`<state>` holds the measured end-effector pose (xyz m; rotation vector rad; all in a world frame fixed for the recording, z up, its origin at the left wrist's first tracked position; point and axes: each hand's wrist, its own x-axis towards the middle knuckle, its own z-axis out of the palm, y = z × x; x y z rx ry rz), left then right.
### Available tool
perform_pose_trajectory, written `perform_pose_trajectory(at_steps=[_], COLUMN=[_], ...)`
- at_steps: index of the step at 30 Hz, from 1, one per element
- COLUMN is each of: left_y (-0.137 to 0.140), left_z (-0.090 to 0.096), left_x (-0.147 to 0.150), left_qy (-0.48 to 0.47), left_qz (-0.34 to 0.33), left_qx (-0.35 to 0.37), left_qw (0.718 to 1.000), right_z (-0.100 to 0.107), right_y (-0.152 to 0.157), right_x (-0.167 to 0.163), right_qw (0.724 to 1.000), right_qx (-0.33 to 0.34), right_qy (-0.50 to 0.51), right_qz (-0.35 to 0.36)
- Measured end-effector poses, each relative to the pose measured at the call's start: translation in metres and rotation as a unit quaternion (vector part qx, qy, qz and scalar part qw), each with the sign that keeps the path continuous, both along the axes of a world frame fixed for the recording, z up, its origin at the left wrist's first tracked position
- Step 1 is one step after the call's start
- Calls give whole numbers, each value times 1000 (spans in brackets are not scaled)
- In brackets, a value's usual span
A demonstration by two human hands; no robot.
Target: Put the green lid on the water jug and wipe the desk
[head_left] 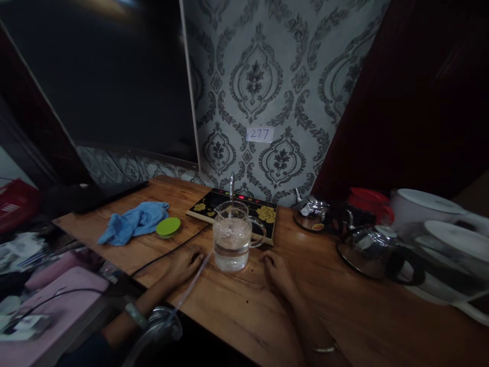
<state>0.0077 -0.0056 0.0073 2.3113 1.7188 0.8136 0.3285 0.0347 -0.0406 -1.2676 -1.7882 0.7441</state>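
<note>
Left grip (187,262) and right grip (275,270) rest on tabletop (244,306), fingers curled; cannot tell if open or closed. Glass pitcher (232,239) between grips, slightly beyond, under spout (232,186). Best: keep grips clear, watch water (232,257) level.

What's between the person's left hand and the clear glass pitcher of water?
Head view: a thin translucent tube slants between the left hand and the clear glass pitcher, with brown wood-grain tabletop around it.
</note>
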Motion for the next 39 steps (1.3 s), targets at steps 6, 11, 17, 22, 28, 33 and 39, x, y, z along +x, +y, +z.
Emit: perform_pose_trajectory(at_steps=[6,11,17,22,28,33,39], left_y=[0,0,-1,0,1,1,1], left_z=[-1,0,2,0,-1,-1,0], left_x=[0,0,1,0,-1,-1,-1], left_qy=[-4,2,-2,-5,6,5,-6], left_qz=[-1,-8,-4,-3,-1,-5,-11], left_qx=[2,-1,-3,-1,2,7,-7], left_qw=[1000,1000,1000,1000,1000,1000,1000], right_z=[0,0,-1,-3,-1,-2,4], right_y=[0,1,0,1,1,1,2], right_x=[0,-1,-2,-2,-1,-1,-1], right_qw=[1000,1000,1000,1000,1000,1000,1000], right_qx=[1,-1,-1,0,-2,-2,0], right_qy=[-6,-4,-12,-9,-6,3,9], right_qz=[-3,-8,-14,-11,-4,-12,-15])
